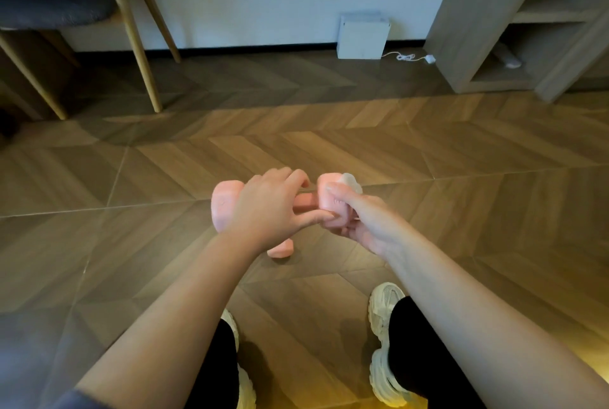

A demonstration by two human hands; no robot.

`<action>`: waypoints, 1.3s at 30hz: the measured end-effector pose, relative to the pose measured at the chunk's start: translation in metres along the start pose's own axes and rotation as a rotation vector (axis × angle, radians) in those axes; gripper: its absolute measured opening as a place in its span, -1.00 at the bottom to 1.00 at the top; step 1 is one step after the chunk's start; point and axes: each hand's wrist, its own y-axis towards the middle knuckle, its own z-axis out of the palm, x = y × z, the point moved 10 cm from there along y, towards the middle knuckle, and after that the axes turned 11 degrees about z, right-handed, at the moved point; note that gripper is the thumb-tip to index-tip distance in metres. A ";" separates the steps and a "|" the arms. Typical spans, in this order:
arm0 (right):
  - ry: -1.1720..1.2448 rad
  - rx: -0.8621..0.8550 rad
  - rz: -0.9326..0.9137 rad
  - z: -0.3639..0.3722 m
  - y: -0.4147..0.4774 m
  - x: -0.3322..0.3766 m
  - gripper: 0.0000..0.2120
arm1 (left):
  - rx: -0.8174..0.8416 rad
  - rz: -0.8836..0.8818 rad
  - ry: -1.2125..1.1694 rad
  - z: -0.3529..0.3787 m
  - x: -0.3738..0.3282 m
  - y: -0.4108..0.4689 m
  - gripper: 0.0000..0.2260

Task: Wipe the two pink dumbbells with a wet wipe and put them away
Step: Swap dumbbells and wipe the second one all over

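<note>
**Q:** Left hand?
**A:** My left hand [267,207] is curled over the handle of the pink dumbbell [225,204]. The bar lies sideways, up off the wood floor [131,243].

**Q:** Right?
**A:** My right hand [359,220] grips the wet wipe [351,181] against the dumbbell's right head. The thumb is on the end face and the wipe is bunched over the top edge.

**Q:** Other one?
**A:** The second dumbbell [281,251] is on the floor under my left wrist. Only one pink end shows.

**Q:** Background?
**A:** White shoes [384,306] below, chair [131,13] far left, white box [361,36] at the wall, shelf unit [478,13] right.
</note>
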 end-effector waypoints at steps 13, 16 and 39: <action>0.352 0.024 -0.089 0.009 -0.017 0.027 -0.79 | -0.199 -0.854 -1.344 0.033 0.035 -0.023 -0.47; 0.324 0.102 -0.098 0.023 -0.016 0.024 -0.82 | -0.561 -0.884 -1.742 0.027 0.037 -0.015 -0.67; -0.205 0.310 -0.459 0.055 -0.021 0.043 -0.67 | -0.988 -1.075 -2.043 0.039 0.069 -0.025 -0.71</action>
